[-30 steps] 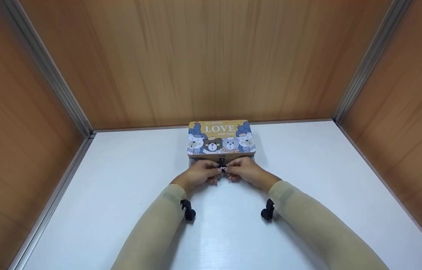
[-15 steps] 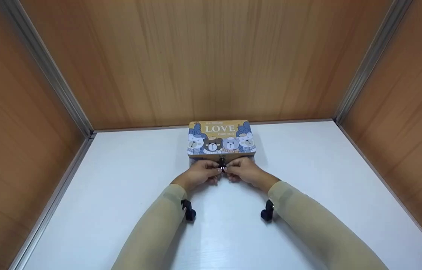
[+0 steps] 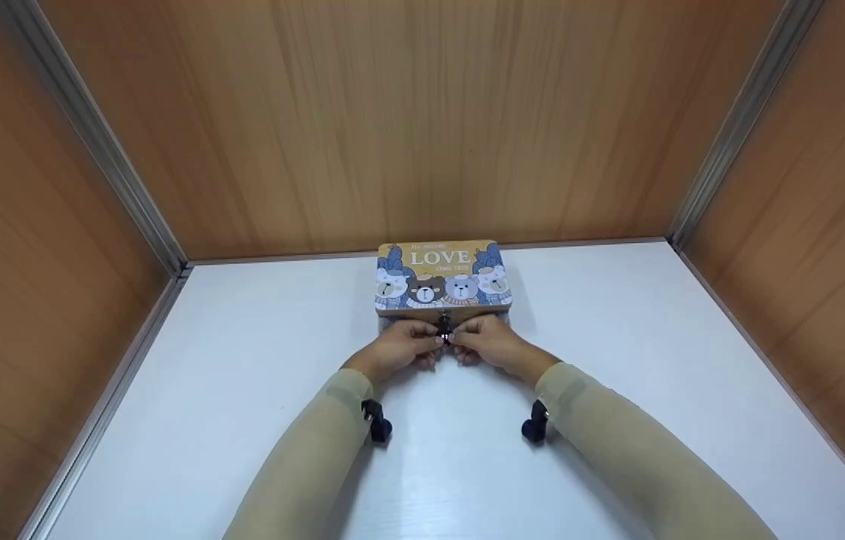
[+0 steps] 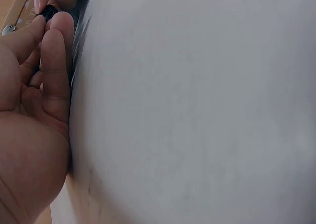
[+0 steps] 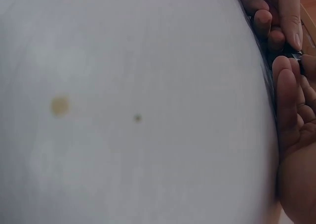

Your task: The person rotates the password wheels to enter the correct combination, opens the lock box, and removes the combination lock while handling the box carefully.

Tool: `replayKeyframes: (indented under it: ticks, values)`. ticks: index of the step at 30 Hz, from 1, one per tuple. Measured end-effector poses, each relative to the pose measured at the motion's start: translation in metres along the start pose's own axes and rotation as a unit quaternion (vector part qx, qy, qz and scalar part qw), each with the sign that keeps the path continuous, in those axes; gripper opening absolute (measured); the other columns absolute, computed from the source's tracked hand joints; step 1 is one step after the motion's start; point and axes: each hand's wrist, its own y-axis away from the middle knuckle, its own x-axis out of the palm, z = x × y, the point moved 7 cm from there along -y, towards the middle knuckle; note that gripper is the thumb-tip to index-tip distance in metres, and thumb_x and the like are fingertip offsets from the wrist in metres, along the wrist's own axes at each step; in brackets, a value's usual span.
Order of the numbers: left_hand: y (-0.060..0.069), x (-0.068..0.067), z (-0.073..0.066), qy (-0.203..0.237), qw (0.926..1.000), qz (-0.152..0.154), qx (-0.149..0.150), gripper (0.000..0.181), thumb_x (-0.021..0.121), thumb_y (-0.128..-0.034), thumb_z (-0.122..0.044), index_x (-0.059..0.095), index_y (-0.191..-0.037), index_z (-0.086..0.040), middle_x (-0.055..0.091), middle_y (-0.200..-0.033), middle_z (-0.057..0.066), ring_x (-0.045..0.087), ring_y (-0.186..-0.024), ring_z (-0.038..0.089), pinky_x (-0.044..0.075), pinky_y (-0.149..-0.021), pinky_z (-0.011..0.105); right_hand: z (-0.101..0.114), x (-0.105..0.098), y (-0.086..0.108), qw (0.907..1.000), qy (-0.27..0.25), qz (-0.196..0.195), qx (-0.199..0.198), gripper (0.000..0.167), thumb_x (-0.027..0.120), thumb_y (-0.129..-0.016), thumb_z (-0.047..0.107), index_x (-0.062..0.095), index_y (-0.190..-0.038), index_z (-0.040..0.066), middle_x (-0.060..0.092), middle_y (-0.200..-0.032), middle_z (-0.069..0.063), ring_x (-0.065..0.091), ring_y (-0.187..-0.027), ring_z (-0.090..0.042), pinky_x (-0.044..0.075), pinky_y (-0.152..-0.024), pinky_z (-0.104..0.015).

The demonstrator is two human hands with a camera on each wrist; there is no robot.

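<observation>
A tin box [image 3: 443, 274] with a lid printed with bears and the word LOVE stands closed at the back of the table. At the middle of its front, below the metal clasp, is a small black padlock [image 3: 445, 334]. My left hand [image 3: 398, 346] pinches the padlock from the left between thumb and fingers. From the other side my right hand [image 3: 495, 341] pinches it too. In the left wrist view the padlock [image 4: 49, 12] shows as a dark, rounded piece between the fingertips. Fingers cover most of it, and its details are too small to read.
A white tabletop [image 3: 452, 465] stretches around the box and forearms. Wooden panels [image 3: 422, 120] with grey metal corner posts enclose the back and both sides. The box sits close to the back panel. Black wrist cameras [image 3: 377, 421] hang under both sleeves.
</observation>
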Motion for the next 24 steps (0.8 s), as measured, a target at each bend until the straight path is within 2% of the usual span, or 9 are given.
replayKeyframes:
  ticks: [15, 24]
  values:
    - [-0.0002, -0.0010, 0.0009, -0.012, 0.9999, -0.004, 0.001, 0.023, 0.070, -0.1128, -0.014, 0.075, -0.130, 0.000, 0.076, -0.103, 0.006, 0.075, -0.079, 0.013, 0.065, -0.076, 0.025, 0.0009, 0.0013, 0.0007, 0.9998, 0.016, 0.009, -0.002, 0.021, 0.069, -0.110, 0.014, 0.082, -0.109, -0.003, 0.075, -0.082, -0.002, 0.072, -0.068, -0.010, 0.064, -0.065, -0.021]
    - [-0.0001, -0.0008, -0.0012, -0.007, 0.9999, -0.002, 0.007, 0.023, 0.070, -0.1124, -0.013, 0.075, -0.129, 0.002, 0.076, -0.102, 0.008, 0.075, -0.079, 0.014, 0.065, -0.075, 0.025, -0.0012, -0.0019, -0.0017, 1.0000, 0.000, 0.001, -0.002, 0.019, 0.072, -0.107, 0.012, 0.081, -0.114, -0.004, 0.077, -0.085, -0.003, 0.074, -0.070, -0.011, 0.066, -0.068, -0.023]
